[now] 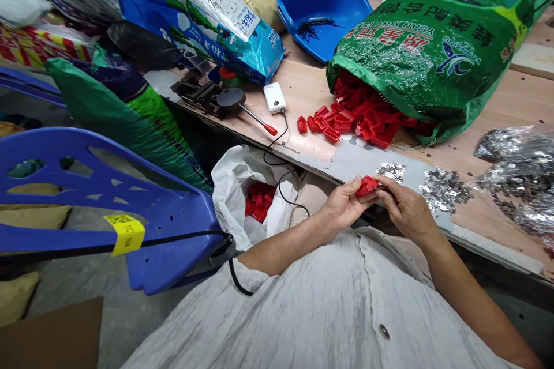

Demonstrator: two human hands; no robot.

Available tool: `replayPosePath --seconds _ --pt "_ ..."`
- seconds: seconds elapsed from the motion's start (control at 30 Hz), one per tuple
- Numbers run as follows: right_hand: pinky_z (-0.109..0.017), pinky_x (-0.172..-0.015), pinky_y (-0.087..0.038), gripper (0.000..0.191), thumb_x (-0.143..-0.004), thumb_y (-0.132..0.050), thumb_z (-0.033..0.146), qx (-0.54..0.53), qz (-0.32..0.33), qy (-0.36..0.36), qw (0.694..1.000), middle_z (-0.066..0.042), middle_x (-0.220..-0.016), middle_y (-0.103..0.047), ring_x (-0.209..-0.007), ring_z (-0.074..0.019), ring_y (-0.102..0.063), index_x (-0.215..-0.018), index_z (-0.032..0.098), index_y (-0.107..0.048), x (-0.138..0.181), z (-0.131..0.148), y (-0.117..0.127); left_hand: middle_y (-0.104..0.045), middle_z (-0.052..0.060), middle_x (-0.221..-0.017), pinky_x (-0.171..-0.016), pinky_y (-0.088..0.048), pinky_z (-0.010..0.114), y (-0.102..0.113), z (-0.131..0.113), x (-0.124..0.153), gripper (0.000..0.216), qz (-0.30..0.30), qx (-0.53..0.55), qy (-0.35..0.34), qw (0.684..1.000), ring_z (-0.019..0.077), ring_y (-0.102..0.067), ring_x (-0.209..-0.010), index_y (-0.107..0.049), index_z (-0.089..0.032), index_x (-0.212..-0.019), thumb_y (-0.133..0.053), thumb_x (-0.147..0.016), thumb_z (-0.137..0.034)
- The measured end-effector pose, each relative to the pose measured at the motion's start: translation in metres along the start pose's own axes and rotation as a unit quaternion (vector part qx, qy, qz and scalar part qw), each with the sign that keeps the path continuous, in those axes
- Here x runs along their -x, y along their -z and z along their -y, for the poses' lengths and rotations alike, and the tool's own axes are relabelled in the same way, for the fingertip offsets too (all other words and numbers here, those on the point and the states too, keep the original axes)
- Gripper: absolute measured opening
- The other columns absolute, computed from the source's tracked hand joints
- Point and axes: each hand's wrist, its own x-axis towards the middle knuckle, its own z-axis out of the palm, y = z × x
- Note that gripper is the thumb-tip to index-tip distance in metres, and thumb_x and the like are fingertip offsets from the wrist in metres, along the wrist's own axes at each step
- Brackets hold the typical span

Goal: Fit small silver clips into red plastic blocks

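At far left stands a blue plastic chair [130,207], and just beside its seat a white bag [234,184] gapes open with red parts [258,202] lying inside. A black cable [281,184] runs up past the bag to a white power bank [275,97] on the bench [311,86]. Farther back sits a blue basin [322,8]. The left hand [341,206] comes in from the lower left, forearm bare, wrist bent slightly upward, and its fingers are curled closed on the near end of a red plastic piece [367,185]. That piece is small, bright red and blocky, with moulded edges like the loose red pieces [350,118] spilling from the mouth of the green sack [433,40] behind it. It is held in the air just in front of the bench edge, above the person's lap. Most of it is covered by the two hands, so its full shape and underside cannot be made out. The right hand [404,207] meets it from the other side, back of the hand upward, thumb and forefinger pinched narrow on the piece's far end. Whether something small sits between those fingertips cannot be told. Right of the hands, silver metal bits [444,189] lie scattered on the bench, and a clear bag [519,173] of more is cut off by the frame's edge.
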Motion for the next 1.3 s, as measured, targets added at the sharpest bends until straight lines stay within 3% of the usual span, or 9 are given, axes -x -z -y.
replayPosePath --seconds 0.2,0.37,0.5,0.57,0.73,0.93,1.03,1.1,1.3 --pt "-0.031 -0.071 -0.053 0.036 -0.1 -0.04 0.044 -0.089 -0.051 -0.073 0.992 -0.005 -0.093 -0.074 -0.079 -0.0205 -0.07 -0.111 0.024 -0.069 -0.001 -0.001 -0.01 -0.074 0.009 -0.087 -0.104 -0.049 0.039 -0.002 0.004 0.001 0.017 0.008 -0.011 -0.01 1.0 0.0185 -0.073 -0.082 -0.068 -0.009 -0.085 -0.058 -0.092 -0.02" --pt "-0.027 -0.059 -0.047 0.044 -0.1 -0.039 0.049 -0.19 -0.021 -0.105 0.976 0.001 -0.064 -0.057 -0.058 -0.0151 -0.055 -0.12 0.022 -0.067 -0.001 -0.005 -0.014 -0.074 0.009 -0.087 -0.105 -0.048 0.039 0.002 0.0 -0.001 0.013 -0.006 -0.038 -0.036 0.999 0.0193 -0.074 -0.084 -0.067 -0.01 -0.085 -0.062 -0.09 -0.021" --pt "-0.026 -0.061 -0.044 0.045 -0.1 -0.038 0.048 -0.162 -0.031 -0.145 0.975 0.001 -0.065 -0.056 -0.057 -0.0131 -0.053 -0.122 0.02 -0.066 0.004 -0.017 -0.006 -0.074 0.007 -0.081 -0.098 -0.051 0.04 0.011 -0.034 0.007 0.013 -0.001 -0.146 -0.055 0.988 0.0235 -0.075 -0.088 -0.06 -0.013 -0.076 -0.071 -0.082 -0.019" --pt "-0.027 -0.063 -0.044 0.041 -0.098 -0.042 0.048 -0.117 -0.056 -0.179 0.975 0.0 -0.069 -0.06 -0.06 -0.014 -0.056 -0.116 0.021 -0.067 0.009 -0.03 0.003 -0.074 0.006 -0.081 -0.091 -0.053 0.036 0.018 -0.061 0.017 0.018 -0.014 -0.23 -0.085 0.969 0.0223 -0.075 -0.084 -0.06 -0.014 -0.083 -0.076 -0.075 -0.016" --pt "-0.035 -0.075 -0.047 0.028 -0.091 -0.055 0.041 0.025 -0.121 -0.231 0.965 -0.008 -0.095 -0.072 -0.08 -0.0219 -0.064 -0.102 0.02 -0.069 0.023 -0.079 0.032 -0.074 0.002 -0.088 -0.077 -0.053 0.027 0.048 -0.136 0.058 0.05 -0.109 -0.436 -0.212 0.868 0.0168 -0.071 -0.077 -0.06 -0.02 -0.105 -0.085 -0.062 -0.018" --pt "-0.038 -0.076 -0.045 0.024 -0.089 -0.055 0.036 0.166 -0.097 -0.234 0.953 -0.01 -0.096 -0.07 -0.085 -0.0253 -0.06 -0.097 0.021 -0.072 0.022 -0.119 0.051 -0.073 0.007 -0.094 -0.084 -0.055 0.034 0.094 -0.196 0.106 0.055 -0.198 -0.67 -0.136 0.703 0.0253 -0.069 -0.092 -0.067 -0.019 -0.1 -0.089 -0.051 -0.033" --pt "-0.036 -0.074 -0.043 0.025 -0.09 -0.053 0.034 0.192 -0.069 -0.249 0.947 -0.009 -0.096 -0.068 -0.084 -0.0242 -0.06 -0.1 0.022 -0.072 0.013 -0.121 0.051 -0.074 0.009 -0.103 -0.095 -0.052 0.044 0.101 -0.203 0.113 0.069 -0.241 -0.752 -0.123 0.601 0.0329 -0.067 -0.107 -0.066 -0.021 -0.112 -0.087 -0.05 -0.041" --pt "-0.035 -0.073 -0.042 0.026 -0.091 -0.052 0.034 0.208 -0.052 -0.258 0.942 -0.009 -0.096 -0.067 -0.085 -0.0239 -0.06 -0.1 0.022 -0.073 0.007 -0.119 0.048 -0.073 0.01 -0.113 -0.101 -0.05 0.046 0.096 -0.2 0.11 0.068 -0.242 -0.784 -0.143 0.553 0.0334 -0.065 -0.115 -0.064 -0.022 -0.119 -0.081 -0.058 -0.049" --pt "-0.034 -0.067 -0.038 0.031 -0.092 -0.052 0.043 0.254 -0.011 -0.286 0.924 -0.01 -0.099 -0.068 -0.086 -0.025 -0.061 -0.098 0.021 -0.073 -0.004 -0.112 0.038 -0.071 0.009 -0.119 -0.102 -0.051 0.044 0.056 -0.166 0.067 0.049 -0.14 -0.818 -0.261 0.494 0.0272 -0.067 -0.111 -0.064 -0.02 -0.117 -0.065 -0.079 -0.05"
